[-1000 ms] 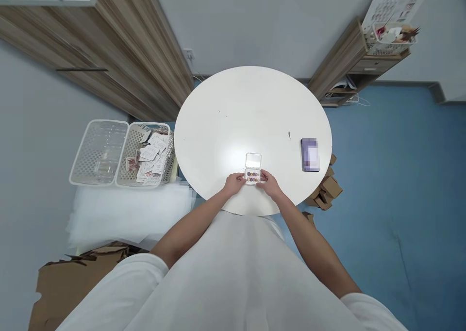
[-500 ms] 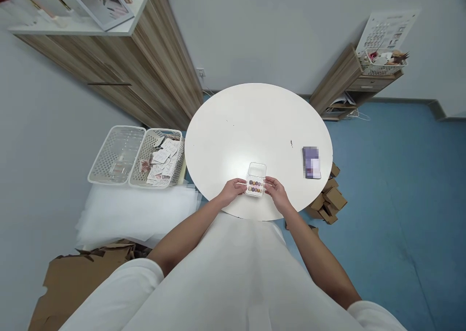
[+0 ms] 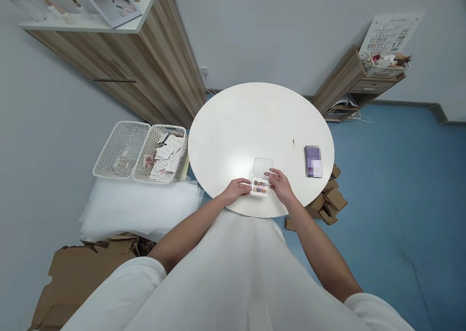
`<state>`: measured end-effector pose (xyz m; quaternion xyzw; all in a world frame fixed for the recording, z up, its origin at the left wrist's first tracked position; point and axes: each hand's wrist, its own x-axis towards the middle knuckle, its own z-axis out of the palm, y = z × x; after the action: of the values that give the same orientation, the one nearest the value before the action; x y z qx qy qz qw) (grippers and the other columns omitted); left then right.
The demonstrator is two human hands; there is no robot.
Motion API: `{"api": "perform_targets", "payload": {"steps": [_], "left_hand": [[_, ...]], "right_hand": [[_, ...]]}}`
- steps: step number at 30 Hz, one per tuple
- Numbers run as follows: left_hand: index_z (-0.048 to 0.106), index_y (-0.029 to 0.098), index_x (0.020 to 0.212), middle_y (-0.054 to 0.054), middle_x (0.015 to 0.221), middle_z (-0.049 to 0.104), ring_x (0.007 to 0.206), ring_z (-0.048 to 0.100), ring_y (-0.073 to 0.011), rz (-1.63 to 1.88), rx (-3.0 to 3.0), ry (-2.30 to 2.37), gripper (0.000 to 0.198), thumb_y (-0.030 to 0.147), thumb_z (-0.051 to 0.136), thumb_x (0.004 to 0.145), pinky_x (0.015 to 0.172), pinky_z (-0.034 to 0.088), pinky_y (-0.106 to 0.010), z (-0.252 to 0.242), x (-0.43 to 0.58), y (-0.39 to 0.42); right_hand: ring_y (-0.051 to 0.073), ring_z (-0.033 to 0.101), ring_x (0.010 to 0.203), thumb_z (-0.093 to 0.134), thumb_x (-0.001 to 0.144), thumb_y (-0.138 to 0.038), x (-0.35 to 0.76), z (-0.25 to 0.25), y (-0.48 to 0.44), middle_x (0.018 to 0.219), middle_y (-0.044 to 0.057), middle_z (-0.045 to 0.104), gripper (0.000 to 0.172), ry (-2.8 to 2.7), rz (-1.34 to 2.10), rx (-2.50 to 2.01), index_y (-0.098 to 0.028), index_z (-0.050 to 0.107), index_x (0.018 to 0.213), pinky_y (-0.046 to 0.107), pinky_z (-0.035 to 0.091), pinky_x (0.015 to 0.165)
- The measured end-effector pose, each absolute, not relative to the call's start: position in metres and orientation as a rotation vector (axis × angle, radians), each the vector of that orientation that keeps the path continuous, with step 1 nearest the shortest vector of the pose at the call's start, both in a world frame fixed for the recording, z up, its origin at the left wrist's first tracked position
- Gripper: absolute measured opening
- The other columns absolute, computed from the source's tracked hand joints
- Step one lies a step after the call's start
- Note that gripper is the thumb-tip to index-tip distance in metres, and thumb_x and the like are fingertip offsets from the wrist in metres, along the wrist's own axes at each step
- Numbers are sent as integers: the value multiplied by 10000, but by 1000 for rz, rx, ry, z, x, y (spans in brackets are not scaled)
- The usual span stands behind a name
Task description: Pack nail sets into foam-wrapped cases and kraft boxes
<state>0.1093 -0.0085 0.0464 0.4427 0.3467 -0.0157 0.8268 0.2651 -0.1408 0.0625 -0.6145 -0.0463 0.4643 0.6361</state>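
A small clear plastic case (image 3: 260, 186) lies open near the front edge of the round white table (image 3: 255, 122). Its tray holds two rows of small coloured pieces, and its lid (image 3: 262, 166) is flipped back flat on the table. My left hand (image 3: 237, 190) pinches the case's left side. My right hand (image 3: 280, 184) holds its right side, fingers curled, with the fingertips up at the hinge by the lid.
A purple phone (image 3: 313, 161) lies at the table's right edge. Left of the table stand two white mesh baskets, one (image 3: 122, 149) nearly bare, one (image 3: 165, 152) full of small packets. Cardboard pieces (image 3: 329, 202) lie on the blue floor at right. Wooden cabinets stand behind.
The case and both hands sit slightly further right in view. My right hand's fingers have crept up from the tray's side to the hinge by the lid. The lid stays open.
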Motion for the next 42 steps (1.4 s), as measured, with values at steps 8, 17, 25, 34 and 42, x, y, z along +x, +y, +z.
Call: {"api": "perform_targets", "payload": {"steps": [8, 17, 25, 34, 42], "left_hand": [[587, 126, 908, -10, 652, 622, 590, 561, -78, -46, 882, 763, 413, 269, 777, 571, 650, 442, -253, 49, 114, -11], [590, 136, 913, -16, 707, 633, 613, 565, -71, -1, 811, 772, 343, 215, 740, 615, 670, 452, -239, 48, 120, -16], [598, 125, 915, -45, 772, 649, 631, 567, -74, 36, 784, 786, 373, 228, 755, 592, 664, 447, -236, 45, 120, -18], [620, 121, 940, -30, 726, 612, 642, 548, -79, 36, 822, 759, 360, 301, 713, 642, 677, 432, -252, 49, 123, -22], [622, 162, 987, -60, 792, 660, 772, 601, -165, -68, 1212, 842, 447, 440, 688, 643, 720, 416, -297, 58, 124, -25]], "right_hand": [[154, 587, 887, 625, 691, -471, 265, 61, -147, 1114, 25, 602, 275, -138, 1077, -1291, -248, 567, 840, 309, 489, 722], [152, 572, 906, 655, 674, -431, 258, 65, -149, 1091, 29, 594, 304, -153, 1032, -1297, -242, 601, 905, 303, 490, 762], [174, 614, 876, 662, 673, -440, 249, 69, -164, 1003, 24, 627, 462, -54, 1132, -1289, -288, 516, 1085, 350, 530, 755], [154, 619, 791, 682, 663, -353, 246, 70, -171, 898, 14, 638, 452, -31, 1068, -1441, -273, 522, 1078, 365, 553, 768], [173, 619, 850, 691, 645, -339, 250, 64, -171, 934, 27, 628, 522, -27, 1022, -1449, -262, 497, 1123, 373, 538, 790]]}}
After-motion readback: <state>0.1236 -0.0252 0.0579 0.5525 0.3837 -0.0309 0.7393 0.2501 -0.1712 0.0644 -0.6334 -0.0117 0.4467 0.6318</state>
